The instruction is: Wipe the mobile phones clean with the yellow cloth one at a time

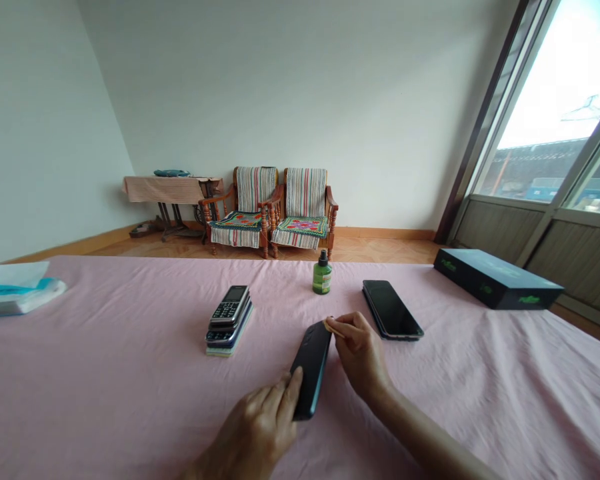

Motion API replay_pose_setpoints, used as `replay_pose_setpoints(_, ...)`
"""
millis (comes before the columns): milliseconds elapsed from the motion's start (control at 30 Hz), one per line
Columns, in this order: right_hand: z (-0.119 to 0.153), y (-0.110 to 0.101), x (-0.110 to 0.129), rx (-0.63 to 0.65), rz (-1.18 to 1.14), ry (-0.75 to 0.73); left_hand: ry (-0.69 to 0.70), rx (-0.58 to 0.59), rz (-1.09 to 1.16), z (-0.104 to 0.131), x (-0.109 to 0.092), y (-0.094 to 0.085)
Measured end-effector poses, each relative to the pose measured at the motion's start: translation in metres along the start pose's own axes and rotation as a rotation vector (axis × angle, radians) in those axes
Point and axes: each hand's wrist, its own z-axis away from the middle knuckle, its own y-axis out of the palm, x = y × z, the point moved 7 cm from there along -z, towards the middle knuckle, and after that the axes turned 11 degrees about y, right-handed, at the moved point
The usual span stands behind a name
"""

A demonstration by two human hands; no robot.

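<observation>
My left hand (260,417) grips the lower left side of a dark smartphone (310,367), which is tilted with its back and camera bumps toward me. At the phone's top right corner, my right hand (363,357) pinches a small pale-yellow piece (327,325) against the edge. Its kind is too small to make out. To the left lies a stack of phones, with a keypad phone (231,305) on top. Right of my right hand, a black-screened smartphone (393,310) rests on at least one other flat device. Beyond the held phone stands a green spray bottle (322,275) with a black top.
Pink cloth (130,387) covers the surface and is wrinkled at the right. A black box (497,279) with green marks lies at the far right. A pack of tissues (23,293) sits at the left edge. Two wooden chairs (305,210) stand by the wall.
</observation>
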Motion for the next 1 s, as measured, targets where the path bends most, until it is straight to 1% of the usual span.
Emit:
replay_pose_setpoints(100,0.025,0.006,0.021,0.064,-0.085,-0.052,-0.042,-0.007,0.049,-0.001,0.002,-0.002)
replay_pose_setpoints(133,0.03,0.009,0.026,0.108,-0.096,-0.062,-0.053,-0.004,0.067,-0.002,0.002,-0.003)
replay_pose_setpoints(167,0.032,0.01,0.03,0.12,-0.097,-0.071,-0.064,0.0,0.083,-0.002,0.002,-0.005)
replay_pose_setpoints(233,0.024,0.009,0.028,0.11,-0.071,-0.052,-0.072,-0.004,0.097,-0.004,0.002,-0.008)
replay_pose_setpoints(333,-0.005,0.004,0.01,0.029,0.023,0.03,-0.083,-0.014,0.102,-0.005,0.003,-0.01)
replay_pose_setpoints(400,-0.021,0.002,-0.001,-0.015,0.055,0.051,-0.089,-0.001,0.105,-0.004,0.004,-0.009)
replay_pose_setpoints(467,-0.025,0.002,-0.005,-0.024,0.061,0.051,-0.093,0.021,0.102,-0.003,0.004,-0.006)
replay_pose_setpoints(533,-0.016,0.003,-0.001,-0.012,0.046,0.03,-0.079,0.05,0.09,-0.002,0.002,-0.004)
replay_pose_setpoints(667,0.024,0.003,0.024,0.011,-0.067,-0.031,-0.046,0.102,0.063,-0.001,-0.001,-0.001)
replay_pose_setpoints(733,0.044,0.004,0.036,0.043,-0.118,-0.052,-0.039,0.081,0.07,0.0,-0.001,-0.002)
replay_pose_setpoints(800,0.06,0.006,0.046,0.1,-0.152,-0.117,-0.042,0.057,0.083,0.001,-0.001,-0.003)
replay_pose_setpoints(867,0.068,0.006,0.051,0.132,-0.165,-0.179,-0.048,0.041,0.083,0.001,0.0,-0.005)
replay_pose_setpoints(900,0.068,0.005,0.051,0.134,-0.166,-0.18,-0.045,0.035,0.08,0.0,0.001,-0.006)
replay_pose_setpoints(1000,0.061,0.0,0.042,0.089,-0.173,-0.109,-0.059,-0.019,0.124,-0.006,0.003,-0.014)
